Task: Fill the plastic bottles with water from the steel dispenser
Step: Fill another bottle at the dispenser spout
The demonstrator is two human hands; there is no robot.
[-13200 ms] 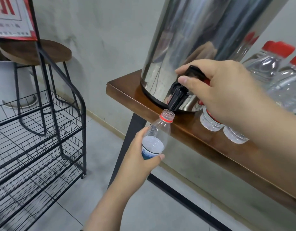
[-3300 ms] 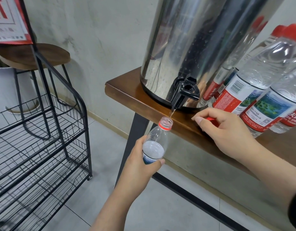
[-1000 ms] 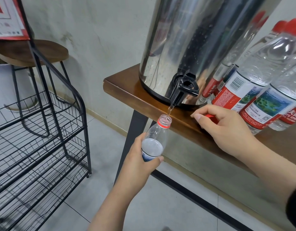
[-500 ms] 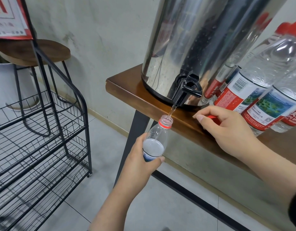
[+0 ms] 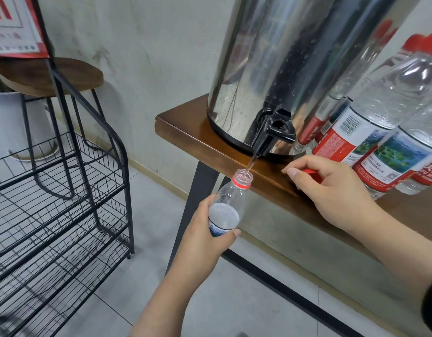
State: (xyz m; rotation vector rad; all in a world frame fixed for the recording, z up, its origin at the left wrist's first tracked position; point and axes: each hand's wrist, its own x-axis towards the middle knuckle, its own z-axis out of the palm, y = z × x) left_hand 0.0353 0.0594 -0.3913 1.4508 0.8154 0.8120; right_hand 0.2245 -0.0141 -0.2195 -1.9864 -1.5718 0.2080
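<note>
A steel dispenser (image 5: 295,57) stands on a brown wooden table (image 5: 185,127). Its black tap (image 5: 273,132) juts over the table's edge, and a thin stream of water runs from it. My left hand (image 5: 202,237) grips a small clear plastic bottle (image 5: 230,203) with a red neck ring, mouth right under the stream. The bottle holds some water. My right hand (image 5: 331,190) rests on the table edge with its fingers curled round a red cap (image 5: 311,171).
Several capped bottles with red labels (image 5: 370,139) stand right of the dispenser. A black wire rack (image 5: 64,190) stands on the grey tiled floor at left, with a round wooden stool (image 5: 52,74) and a white pot (image 5: 5,117) behind it.
Water keeps running into the bottle. Both hands stay about where they were; the view has shifted only slightly.
</note>
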